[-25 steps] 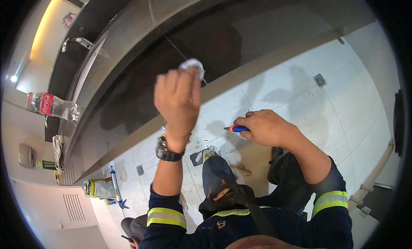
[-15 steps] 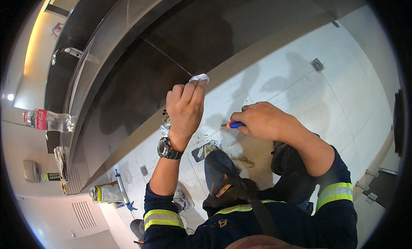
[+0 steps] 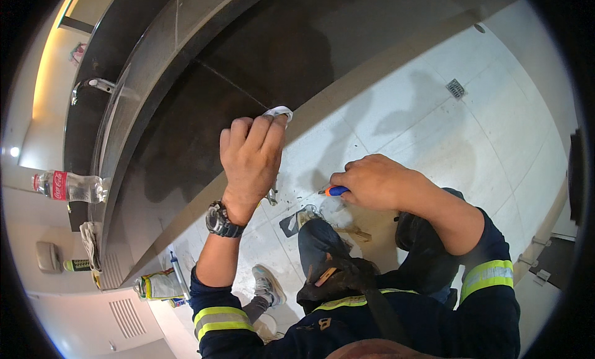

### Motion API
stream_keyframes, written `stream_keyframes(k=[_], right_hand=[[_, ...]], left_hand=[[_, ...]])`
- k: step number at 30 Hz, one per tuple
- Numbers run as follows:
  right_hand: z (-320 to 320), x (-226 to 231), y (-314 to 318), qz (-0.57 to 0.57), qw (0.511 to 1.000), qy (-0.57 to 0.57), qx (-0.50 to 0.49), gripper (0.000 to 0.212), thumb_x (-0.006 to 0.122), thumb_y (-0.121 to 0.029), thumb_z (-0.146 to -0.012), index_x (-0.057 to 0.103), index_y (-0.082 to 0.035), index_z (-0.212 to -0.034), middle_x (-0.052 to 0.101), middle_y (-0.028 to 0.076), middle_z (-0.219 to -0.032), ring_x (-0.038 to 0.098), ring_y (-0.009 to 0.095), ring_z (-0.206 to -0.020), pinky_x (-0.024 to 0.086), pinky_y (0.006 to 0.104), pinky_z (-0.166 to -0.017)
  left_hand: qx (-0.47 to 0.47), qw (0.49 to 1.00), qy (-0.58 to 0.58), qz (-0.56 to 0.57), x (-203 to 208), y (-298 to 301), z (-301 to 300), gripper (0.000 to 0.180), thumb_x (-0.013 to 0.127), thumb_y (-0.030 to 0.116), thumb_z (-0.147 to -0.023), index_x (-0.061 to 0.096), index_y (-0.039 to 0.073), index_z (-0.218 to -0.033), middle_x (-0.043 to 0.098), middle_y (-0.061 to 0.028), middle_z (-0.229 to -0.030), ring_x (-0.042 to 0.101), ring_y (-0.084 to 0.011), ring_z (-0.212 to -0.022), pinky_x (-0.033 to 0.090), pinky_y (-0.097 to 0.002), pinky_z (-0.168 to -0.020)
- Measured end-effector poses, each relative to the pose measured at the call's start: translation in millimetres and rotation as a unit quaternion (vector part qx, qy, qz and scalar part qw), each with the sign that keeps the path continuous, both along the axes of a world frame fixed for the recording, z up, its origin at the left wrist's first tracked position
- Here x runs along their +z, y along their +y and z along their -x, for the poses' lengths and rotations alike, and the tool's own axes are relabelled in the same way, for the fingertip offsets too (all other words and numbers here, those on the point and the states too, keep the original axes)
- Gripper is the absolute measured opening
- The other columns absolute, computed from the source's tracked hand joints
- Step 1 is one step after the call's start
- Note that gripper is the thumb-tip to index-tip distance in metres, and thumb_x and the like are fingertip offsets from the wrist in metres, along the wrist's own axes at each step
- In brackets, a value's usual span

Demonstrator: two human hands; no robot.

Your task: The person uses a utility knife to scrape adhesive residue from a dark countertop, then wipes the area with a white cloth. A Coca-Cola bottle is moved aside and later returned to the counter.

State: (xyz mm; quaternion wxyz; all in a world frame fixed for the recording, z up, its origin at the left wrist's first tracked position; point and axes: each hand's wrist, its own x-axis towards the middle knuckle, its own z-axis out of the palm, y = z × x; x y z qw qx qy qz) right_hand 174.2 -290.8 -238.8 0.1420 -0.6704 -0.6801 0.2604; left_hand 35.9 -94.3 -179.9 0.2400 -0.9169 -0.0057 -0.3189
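My left hand (image 3: 249, 164), with a dark watch on its wrist, pinches a crumpled white cloth or tissue (image 3: 280, 112). The cloth is against the lower edge of the dark tiled panel (image 3: 186, 130), at the end of a thin pale joint line. Closed around a small hand tool with a blue and orange handle (image 3: 338, 190), my right hand (image 3: 375, 180) is held above the pale floor. A short thin tip sticks out of the tool toward the left; its exact kind is not clear.
Pale floor tiles (image 3: 496, 130) hold a square drain grate (image 3: 455, 89). On the counter at left are a clear bottle with a red label (image 3: 71, 187), a faucet (image 3: 99, 85) and folded cloth (image 3: 90, 244). A caulking gun (image 3: 180, 275) and bag (image 3: 162, 286) lie lower left, near a shoe (image 3: 268, 284).
My left hand and the white cloth have shifted a little left in the picture. My right hand, still holding the tool, sits slightly lower. The view has turned a little.
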Motion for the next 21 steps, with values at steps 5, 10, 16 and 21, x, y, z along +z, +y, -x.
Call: stream_keyframes(k=[5, 10, 16, 21], right_hand=[[-7, 5, -11, -0.015, 0.999, 0.015, -0.028, 0.030, 0.064, -0.026, -0.096, 0.071, -0.006, -0.117, 0.074, 0.020, -0.100, 0.071, 0.039, -0.100, 0.054, 0.0502, -0.091], [-21, 20, -18, -0.078, 0.993, 0.045, -0.082, 0.031, 0.063, -0.025, -0.095, 0.070, -0.010, -0.120, 0.073, 0.020, -0.099, 0.069, 0.039, -0.099, 0.053, 0.0508, -0.090], [-38, 13, -32, -0.086, 0.987, 0.026, -0.132, 0.031, 0.064, -0.026, -0.094, 0.071, -0.008, -0.117, 0.072, 0.020, -0.094, 0.069, 0.040, -0.095, 0.053, 0.0509, -0.088], [-22, 5, -9, -0.063, 0.995, 0.012, -0.074, 0.028, 0.064, -0.026, -0.094, 0.071, -0.007, -0.113, 0.072, 0.020, -0.094, 0.070, 0.040, -0.094, 0.053, 0.0518, -0.086]], left_hand=[[-0.027, 0.998, -0.050, 0.017, 34, 0, -13, 0.017, 0.082, 0.011, -0.080, 0.073, 0.014, -0.095, 0.065, -0.0026, -0.087, 0.059, -0.0234, -0.083, 0.047, -0.0376, -0.072], [0.032, 0.992, 0.111, 0.040, -21, -3, 27, 0.022, 0.076, 0.009, -0.078, 0.070, 0.012, -0.099, 0.060, -0.0049, -0.091, 0.058, -0.0256, -0.089, 0.044, -0.0385, -0.072], [-0.042, 0.994, 0.015, 0.097, 11, -22, 35, 0.022, 0.078, 0.004, -0.081, 0.073, 0.009, -0.102, 0.064, -0.0064, -0.092, 0.061, -0.0252, -0.085, 0.048, -0.0374, -0.072], [-0.036, 0.999, 0.003, -0.027, 30, 4, 4, 0.022, 0.081, 0.009, -0.080, 0.074, 0.012, -0.101, 0.066, -0.0031, -0.092, 0.062, -0.0227, -0.089, 0.048, -0.0355, -0.072]])
